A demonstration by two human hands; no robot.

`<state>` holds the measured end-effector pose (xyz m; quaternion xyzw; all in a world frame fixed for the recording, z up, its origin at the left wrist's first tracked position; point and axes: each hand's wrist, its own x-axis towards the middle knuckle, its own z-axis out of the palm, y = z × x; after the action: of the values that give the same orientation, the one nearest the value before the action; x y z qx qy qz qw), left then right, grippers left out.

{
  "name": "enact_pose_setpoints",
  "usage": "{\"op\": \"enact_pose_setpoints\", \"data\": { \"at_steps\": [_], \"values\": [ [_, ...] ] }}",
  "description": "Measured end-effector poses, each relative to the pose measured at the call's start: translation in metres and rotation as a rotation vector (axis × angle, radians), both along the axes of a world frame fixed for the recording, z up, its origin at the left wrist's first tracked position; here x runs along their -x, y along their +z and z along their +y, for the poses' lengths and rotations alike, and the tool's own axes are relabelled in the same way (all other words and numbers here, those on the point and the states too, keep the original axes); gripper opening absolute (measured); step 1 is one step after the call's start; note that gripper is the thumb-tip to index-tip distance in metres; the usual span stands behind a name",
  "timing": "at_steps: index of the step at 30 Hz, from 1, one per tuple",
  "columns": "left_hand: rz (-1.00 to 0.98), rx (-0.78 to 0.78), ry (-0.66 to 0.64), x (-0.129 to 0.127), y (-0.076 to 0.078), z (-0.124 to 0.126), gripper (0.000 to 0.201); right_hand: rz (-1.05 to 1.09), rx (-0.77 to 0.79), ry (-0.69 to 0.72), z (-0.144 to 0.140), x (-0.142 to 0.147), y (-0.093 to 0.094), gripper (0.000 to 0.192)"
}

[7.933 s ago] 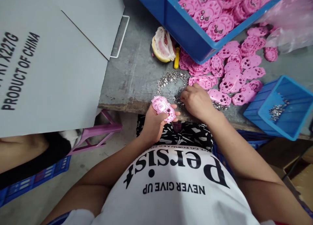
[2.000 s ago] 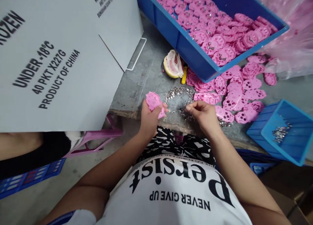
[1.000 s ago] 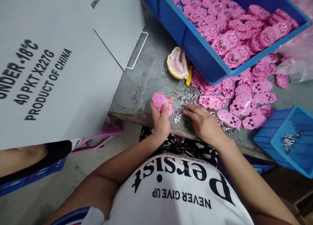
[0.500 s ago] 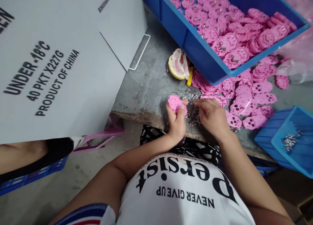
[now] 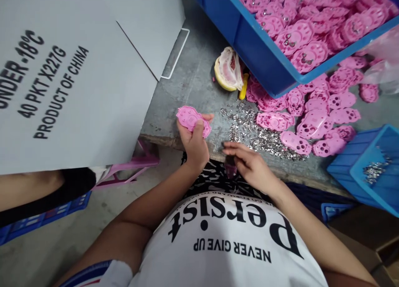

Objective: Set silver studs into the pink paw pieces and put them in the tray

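Observation:
My left hand [image 5: 197,143] is closed around a pink plastic shell [image 5: 188,118] with a scalloped outline, thumb on top, above the table's left part. My right hand [image 5: 254,166] is at the table's front edge, its fingers stretched out to the left and somewhat apart; I see nothing held in them. Just beyond it, small shiny metal pieces [image 5: 246,122] lie spread over the tabletop. More pink plastic shells [image 5: 314,122] lie loose and overlapping to the right of these pieces, some with round holes.
A blue bin [image 5: 264,48] full of pink shells stands at the back. Half a pomelo-like fruit [image 5: 226,72] and a yellow handle [image 5: 243,86] lie beside it. A smaller blue bin [image 5: 346,166] holds metal pieces at right. A large white carton [image 5: 93,12] stands left, with another person's limb [image 5: 31,189] below.
My left hand has moved left with the pink shell, away from the metal pieces. My right hand has drawn back from the pile, leftward and toward my body. The view has shifted slightly.

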<state>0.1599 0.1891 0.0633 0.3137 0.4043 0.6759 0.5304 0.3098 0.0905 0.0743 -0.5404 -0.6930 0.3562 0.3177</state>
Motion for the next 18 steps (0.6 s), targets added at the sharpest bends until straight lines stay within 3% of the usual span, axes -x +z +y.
{"op": "enact_pose_setpoints", "data": {
  "at_steps": [5,7,13,18],
  "values": [
    [-0.047,0.167,-0.155,0.004,0.012,-0.010,0.028,0.002,-0.121,-0.297,0.010,-0.022,0.005,0.043],
    [-0.082,0.241,-0.221,0.006,0.013,-0.010,0.029,-0.036,-0.184,-0.344,0.012,-0.027,0.009,0.044],
    [-0.061,0.304,-0.302,0.006,0.008,-0.009,0.038,-0.508,-0.226,-0.088,0.026,-0.001,-0.002,0.044],
    [-0.053,0.282,-0.236,0.009,0.003,-0.009,0.032,-0.665,-0.284,0.061,0.023,0.010,-0.009,0.045]
  ]
}}
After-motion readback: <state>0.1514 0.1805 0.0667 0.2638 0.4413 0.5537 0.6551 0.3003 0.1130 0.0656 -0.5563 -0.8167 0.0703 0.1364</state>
